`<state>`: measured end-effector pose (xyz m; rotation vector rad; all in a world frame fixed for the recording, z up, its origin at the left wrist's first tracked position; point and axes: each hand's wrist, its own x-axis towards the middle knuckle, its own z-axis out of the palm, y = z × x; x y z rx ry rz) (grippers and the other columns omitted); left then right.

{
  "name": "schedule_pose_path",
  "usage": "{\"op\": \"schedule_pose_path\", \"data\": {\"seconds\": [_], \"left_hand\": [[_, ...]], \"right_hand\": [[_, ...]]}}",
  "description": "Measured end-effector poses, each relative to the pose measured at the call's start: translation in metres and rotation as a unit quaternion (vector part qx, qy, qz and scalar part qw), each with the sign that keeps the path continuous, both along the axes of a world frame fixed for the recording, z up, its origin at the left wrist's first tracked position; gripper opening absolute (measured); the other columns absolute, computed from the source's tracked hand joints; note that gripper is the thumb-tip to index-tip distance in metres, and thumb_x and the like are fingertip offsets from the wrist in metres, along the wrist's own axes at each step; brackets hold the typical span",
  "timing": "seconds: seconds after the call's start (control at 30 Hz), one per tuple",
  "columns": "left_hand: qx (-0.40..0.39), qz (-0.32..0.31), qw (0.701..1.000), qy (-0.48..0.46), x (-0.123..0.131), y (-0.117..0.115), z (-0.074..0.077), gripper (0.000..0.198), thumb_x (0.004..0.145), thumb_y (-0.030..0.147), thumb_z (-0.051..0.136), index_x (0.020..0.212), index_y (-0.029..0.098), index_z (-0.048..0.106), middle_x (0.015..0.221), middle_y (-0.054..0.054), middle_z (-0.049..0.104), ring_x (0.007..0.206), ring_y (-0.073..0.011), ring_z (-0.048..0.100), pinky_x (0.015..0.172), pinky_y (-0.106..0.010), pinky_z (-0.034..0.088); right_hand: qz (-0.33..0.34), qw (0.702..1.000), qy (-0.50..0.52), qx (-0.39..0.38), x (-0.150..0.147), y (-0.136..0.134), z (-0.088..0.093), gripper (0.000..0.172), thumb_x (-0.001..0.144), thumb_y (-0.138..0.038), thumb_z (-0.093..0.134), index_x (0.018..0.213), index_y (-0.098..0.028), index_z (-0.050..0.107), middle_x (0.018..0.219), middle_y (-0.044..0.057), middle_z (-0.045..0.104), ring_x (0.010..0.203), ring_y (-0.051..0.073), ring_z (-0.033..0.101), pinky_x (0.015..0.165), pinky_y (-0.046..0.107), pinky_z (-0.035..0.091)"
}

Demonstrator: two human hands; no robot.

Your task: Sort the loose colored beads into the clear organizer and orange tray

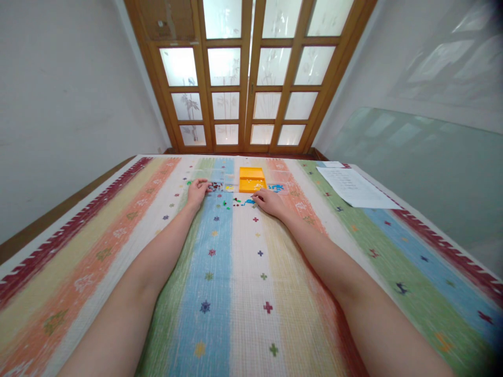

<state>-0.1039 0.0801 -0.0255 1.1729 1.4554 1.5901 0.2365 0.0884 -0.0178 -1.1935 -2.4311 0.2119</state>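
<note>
Beside a clear box of dark brown-red pieces (216,186), my left hand (198,192) has its fingers curled together at the tips. Whatever they may hold is too small to make out. My right hand (269,201) rests low over the cloth, thumb and fingers pinched at the edge of a loose pile of small blue pieces (249,201). Its fingertips hide anything between them. Between the hands lie small green pieces (225,203) and a few dark red ones (237,200). An orange open box (252,173) with white pieces in its near half stands just beyond.
A clear box of blue pieces (276,187) sits right of the orange box, and yellow pieces (230,187) lie left of it. White printed sheets (356,187) lie at the right on the striped tablecloth (208,324). Glazed wooden doors (245,89) stand beyond the table.
</note>
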Motion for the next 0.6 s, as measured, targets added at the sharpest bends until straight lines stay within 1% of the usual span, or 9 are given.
{"op": "schedule_pose_path", "data": {"seconds": [0.07,0.13,0.2,0.3,0.4,0.5,0.6], "left_hand": [[0.005,-0.006,1.0,-0.014,-0.001,0.001,-0.002,0.031,0.084,0.027,0.064,0.112,0.017,0.06,0.107,-0.01,0.075,0.07,-0.0146,0.068,0.067,-0.028,0.054],[0.011,-0.01,1.0,-0.016,-0.001,0.002,-0.003,0.029,0.084,0.026,0.063,0.112,0.017,0.061,0.109,-0.01,0.075,0.07,-0.0142,0.068,0.067,-0.028,0.054],[0.013,-0.007,1.0,-0.004,-0.001,0.003,-0.004,0.027,0.083,0.024,0.063,0.109,0.017,0.063,0.105,-0.009,0.075,0.07,-0.0143,0.067,0.068,-0.027,0.053],[0.013,0.018,0.999,0.034,-0.002,0.002,-0.002,0.022,0.081,0.021,0.062,0.102,0.017,0.067,0.095,-0.006,0.074,0.07,-0.0156,0.065,0.071,-0.028,0.052],[0.013,0.069,0.989,0.133,-0.009,-0.003,0.003,0.018,0.081,0.019,0.059,0.094,0.019,0.071,0.086,-0.004,0.072,0.073,-0.0195,0.064,0.075,-0.031,0.051],[0.007,0.117,0.957,0.267,-0.017,-0.01,0.007,0.013,0.081,0.02,0.06,0.086,0.021,0.073,0.082,-0.006,0.071,0.082,-0.0254,0.064,0.082,-0.036,0.048],[-0.024,0.115,0.93,0.349,-0.019,-0.016,0.009,0.009,0.082,0.023,0.062,0.08,0.022,0.07,0.082,-0.009,0.07,0.088,-0.0306,0.065,0.083,-0.039,0.046]], "right_hand": [[0.001,1.0,0.002,0.002,0.0,0.0,0.0,0.029,0.107,-0.038,0.05,0.108,-0.022,0.075,0.109,0.008,0.074,0.1,0.022,0.066,0.087,0.031,0.046],[0.003,1.0,0.004,0.004,0.0,0.0,-0.001,0.029,0.107,-0.037,0.05,0.108,-0.023,0.075,0.109,0.008,0.074,0.1,0.022,0.066,0.087,0.031,0.046],[0.004,1.0,0.006,0.004,0.0,0.0,-0.001,0.029,0.107,-0.037,0.05,0.108,-0.023,0.075,0.109,0.009,0.074,0.1,0.022,0.066,0.087,0.031,0.047],[0.002,1.0,0.005,0.0,0.0,0.0,-0.001,0.029,0.106,-0.037,0.051,0.108,-0.023,0.075,0.109,0.009,0.074,0.1,0.022,0.066,0.087,0.031,0.047],[0.0,1.0,0.006,-0.002,0.0,0.0,-0.001,0.029,0.106,-0.038,0.051,0.109,-0.023,0.075,0.109,0.008,0.074,0.1,0.022,0.066,0.088,0.031,0.047],[0.004,1.0,0.008,0.001,0.001,0.001,-0.001,0.029,0.107,-0.038,0.05,0.11,-0.023,0.075,0.109,0.008,0.073,0.099,0.021,0.066,0.088,0.03,0.047],[0.006,1.0,0.007,0.002,0.001,0.001,-0.001,0.029,0.107,-0.037,0.05,0.108,-0.023,0.075,0.108,0.008,0.073,0.099,0.021,0.066,0.087,0.03,0.046]]}}
